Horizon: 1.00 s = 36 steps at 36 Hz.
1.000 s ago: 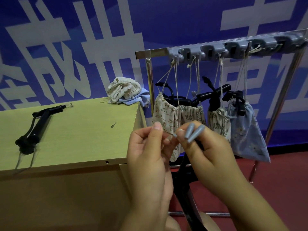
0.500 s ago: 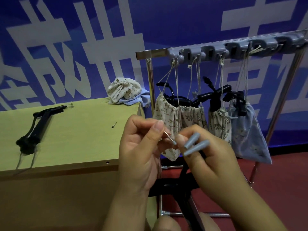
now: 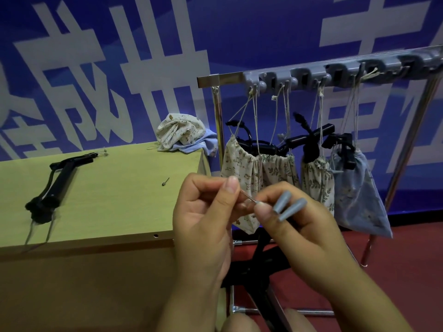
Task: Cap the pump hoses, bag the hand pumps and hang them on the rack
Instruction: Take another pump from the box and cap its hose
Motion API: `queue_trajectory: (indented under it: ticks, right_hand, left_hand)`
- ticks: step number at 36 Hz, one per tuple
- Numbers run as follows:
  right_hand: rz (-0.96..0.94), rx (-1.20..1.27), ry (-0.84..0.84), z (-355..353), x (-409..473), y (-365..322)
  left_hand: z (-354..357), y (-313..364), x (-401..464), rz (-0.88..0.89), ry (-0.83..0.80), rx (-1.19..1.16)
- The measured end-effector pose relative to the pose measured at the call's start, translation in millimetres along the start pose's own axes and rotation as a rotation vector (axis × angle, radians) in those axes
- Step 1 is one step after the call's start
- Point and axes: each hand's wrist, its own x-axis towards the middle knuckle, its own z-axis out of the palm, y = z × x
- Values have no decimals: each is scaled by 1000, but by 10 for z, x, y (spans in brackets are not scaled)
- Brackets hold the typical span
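My left hand (image 3: pixel 203 219) pinches one end of a thin metal needle (image 3: pixel 248 198). My right hand (image 3: pixel 297 226) pinches the needle's other end with thumb and forefinger and also holds two grey caps (image 3: pixel 288 207) between its fingers. A black hand pump (image 3: pixel 259 267) sits low beneath my hands, mostly hidden. Another black pump (image 3: pixel 57 180) lies on the wooden table (image 3: pixel 107 212) at the left. Several bagged pumps (image 3: pixel 261 173) hang by strings from the grey hook rack (image 3: pixel 311 75).
A second small needle (image 3: pixel 165 182) lies on the table. Spare cloth bags (image 3: pixel 182 135), cream and blue, are heaped at the table's far corner. The rack's chrome legs (image 3: pixel 217 130) stand on red floor to the right. A blue banner wall is behind.
My left hand has pulled slightly away from my right, baring the needle between them. The grey caps have tilted more toward horizontal. Nothing on the table or rack has moved.
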Motion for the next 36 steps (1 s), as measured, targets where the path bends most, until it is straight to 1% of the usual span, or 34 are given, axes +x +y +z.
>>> queue_trajectory:
  ticks: [3, 6, 9, 12, 15, 19, 21, 22, 25, 29, 32, 36]
  right_hand:
    - [33, 12, 6, -33, -7, -7]
    - [50, -2, -43, -73, -1, -15]
    - [72, 27, -61, -82, -7, -7]
    - [70, 47, -77, -69, -22, 9]
    - [78, 62, -126, -77, -21, 5]
    - [121, 111, -200, -114, 1, -18]
    - [101, 85, -209, -122, 11, -16]
    - [68, 32, -211, -119, 16, -13]
    - [-55, -153, -199, -98, 26, 2]
    - [-160, -265, -149, -88, 16, -14]
    - [-214, -308, -100, -63, 1, -29]
    - [-218, -316, -36, -59, -5, -25]
  left_hand:
    - [-21, 10, -4, 88, -49, 32]
    - [-62, 31, 16, 153, -106, 116]
    - [-94, 50, 30, 173, -159, 172]
    - [-112, 43, 29, 108, -159, 176]
    - [-132, 66, 35, -17, -151, 175]
    - [-158, 89, 62, -196, -189, 134]
    - [-152, 83, 60, -269, -167, 86]
    - [-149, 84, 54, -293, -152, 66]
    - [-136, 90, 48, -318, -129, 35]
    - [-98, 111, 58, -305, -142, 15]
    - [-67, 125, 45, -285, -116, 6]
    - [-24, 116, 12, -267, -118, -11]
